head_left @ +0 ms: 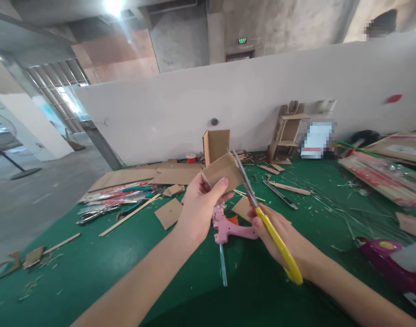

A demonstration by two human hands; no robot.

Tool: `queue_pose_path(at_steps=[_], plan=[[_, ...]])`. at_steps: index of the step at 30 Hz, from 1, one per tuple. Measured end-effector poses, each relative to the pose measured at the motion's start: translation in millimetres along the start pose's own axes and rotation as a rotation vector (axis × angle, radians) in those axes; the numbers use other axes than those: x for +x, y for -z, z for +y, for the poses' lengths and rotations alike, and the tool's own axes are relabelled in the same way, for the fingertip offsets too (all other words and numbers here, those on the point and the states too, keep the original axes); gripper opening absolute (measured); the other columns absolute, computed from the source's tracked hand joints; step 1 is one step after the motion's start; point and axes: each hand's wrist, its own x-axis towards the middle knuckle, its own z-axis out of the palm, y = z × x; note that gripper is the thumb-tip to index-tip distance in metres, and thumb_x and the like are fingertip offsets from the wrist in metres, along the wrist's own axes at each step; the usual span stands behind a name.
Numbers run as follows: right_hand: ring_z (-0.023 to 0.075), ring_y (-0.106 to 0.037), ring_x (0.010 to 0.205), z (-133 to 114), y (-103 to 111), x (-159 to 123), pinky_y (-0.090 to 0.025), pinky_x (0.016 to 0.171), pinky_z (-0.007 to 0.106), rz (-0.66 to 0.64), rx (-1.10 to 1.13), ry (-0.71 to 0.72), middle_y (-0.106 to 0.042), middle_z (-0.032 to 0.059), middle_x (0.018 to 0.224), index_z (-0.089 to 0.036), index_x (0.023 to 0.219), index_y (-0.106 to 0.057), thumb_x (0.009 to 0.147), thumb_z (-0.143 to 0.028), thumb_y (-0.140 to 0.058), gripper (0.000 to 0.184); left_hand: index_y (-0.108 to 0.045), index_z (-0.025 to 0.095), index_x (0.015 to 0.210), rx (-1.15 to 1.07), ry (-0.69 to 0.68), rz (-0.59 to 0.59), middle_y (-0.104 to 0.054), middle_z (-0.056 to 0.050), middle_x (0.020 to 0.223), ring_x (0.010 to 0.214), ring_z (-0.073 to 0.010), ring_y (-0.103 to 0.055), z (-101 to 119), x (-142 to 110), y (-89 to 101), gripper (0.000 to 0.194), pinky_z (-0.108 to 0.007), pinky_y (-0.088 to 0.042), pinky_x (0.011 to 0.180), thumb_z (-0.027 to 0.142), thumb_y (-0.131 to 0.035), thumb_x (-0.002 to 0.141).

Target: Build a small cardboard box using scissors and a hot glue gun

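Note:
My left hand (198, 205) is closed around a small piece of brown cardboard (222, 171), held up above the green table (102, 268). My right hand (283, 240) grips yellow-handled scissors (262, 217). Their blades point up and away, and lie against the right edge of the cardboard piece. Below my hands a pink glue gun (230, 229) lies on the table, with a glue stick (223, 265) sticking out toward me.
Flat cardboard sheets (150, 175), pliers and cutters (116, 200), wooden sticks (129, 215) and scraps lie at the left. An upright cardboard box (216, 144), a red spool (190, 157) and a cardboard shelf model (285, 134) stand by the white wall. A knife (280, 194) lies right of centre.

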Motion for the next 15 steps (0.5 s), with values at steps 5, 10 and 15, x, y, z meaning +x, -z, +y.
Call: queue_pose_path(at_steps=[5, 10, 15], plan=[[0.0296, -0.063, 0.108, 4.0, 5.5, -4.4, -0.053, 0.092, 0.044, 0.009, -0.123, 0.086, -0.065, 0.0146, 0.113, -0.018, 0.121, -0.057, 0.098, -0.052, -0.028, 0.05, -0.067, 0.016, 0.089, -0.053, 0.01, 0.041, -0.07, -0.003, 0.094, 0.082, -0.0126, -0.067, -0.7, 2.4, 1.3, 0.02, -0.022, -0.057, 0.072, 0.023, -0.077, 0.074], [0.0283, -0.067, 0.1, -0.7, 8.9, -1.2, -0.056, 0.086, 0.044, -0.038, -0.111, 0.051, -0.067, 0.014, 0.109, -0.018, 0.116, -0.061, 0.099, -0.051, -0.024, 0.052, -0.067, 0.017, 0.092, -0.03, -0.005, 0.03, -0.071, -0.003, 0.095, 0.084, -0.0135, -0.067, -2.3, 2.7, 2.1, 0.021, -0.024, -0.057, 0.073, 0.025, -0.076, 0.075], [0.0284, -0.068, 0.093, 5.8, 4.7, -1.2, -0.058, 0.08, 0.044, -0.048, -0.194, 0.029, -0.068, 0.0152, 0.103, -0.016, 0.11, -0.061, 0.1, -0.048, -0.024, 0.049, -0.067, 0.016, 0.093, 0.008, -0.001, 0.017, -0.07, -0.003, 0.092, 0.077, -0.0126, -0.067, -3.3, 2.9, 3.8, 0.024, -0.023, -0.057, 0.069, 0.026, -0.077, 0.074]])
